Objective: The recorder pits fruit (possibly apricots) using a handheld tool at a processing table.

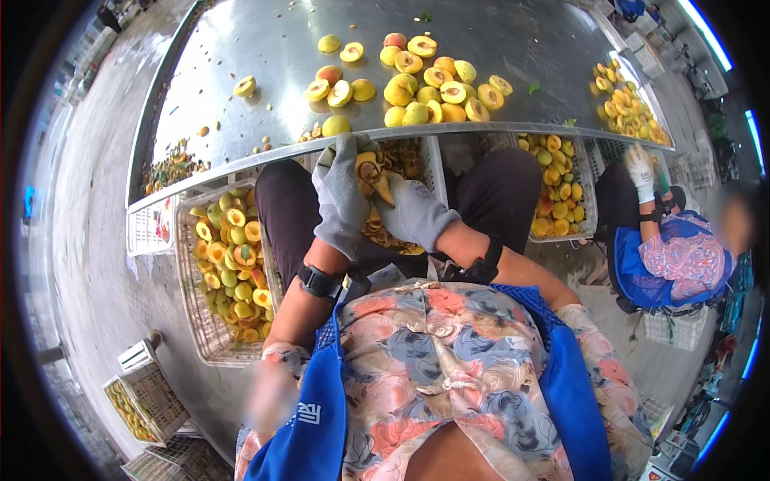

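Grey work gloves cover both my hands. My left hand (pixel 344 191) grips a yellow peach half (pixel 365 161) just below the table's front rim. The cut face shows a brown, hollowed centre. My right hand (pixel 416 209) closes on the same fruit from the right, where a pointed yellow-brown piece (pixel 383 189) juts out between the hands. Whether that piece is part of the fruit is unclear. Below my hands, between my knees, stands a white plastic crate (pixel 434 171) with brownish peach scraps (pixel 402 157), partly hidden by the gloves.
Peach halves (pixel 442 90) lie on the metal table (pixel 271 36), with pits and debris (pixel 174 165) at its left corner. Crates of halves stand left (pixel 195 324) and right (pixel 562 235) of my legs. A gloved co-worker (pixel 680 258) sits at right. Stacked crates (pixel 153 397) stand behind left.
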